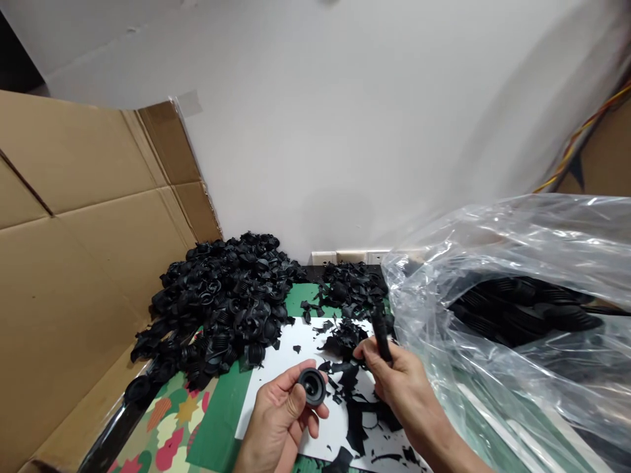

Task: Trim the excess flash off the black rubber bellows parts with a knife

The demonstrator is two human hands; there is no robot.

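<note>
My left hand (288, 407) is closed on a round black rubber part (312, 387), whose stepped, ring-shaped open end faces up. My right hand (392, 374) grips a slim black stick-like tool (380, 332), held nearly upright; its working end cannot be made out. The two hands are apart, above a white sheet (271, 381) strewn with torn black rubber scraps (355, 420). Just beyond my right hand lies a small heap of scraps (345, 338).
A big pile of black ribbed rubber parts (231, 295) stands at the left against a cardboard panel (89, 249). More scraps (352, 286) lie by the wall sockets (351, 257). On the right, a clear plastic bag (419, 309) holds black ribbed parts (522, 309). Green board (217, 420) shows under the sheet.
</note>
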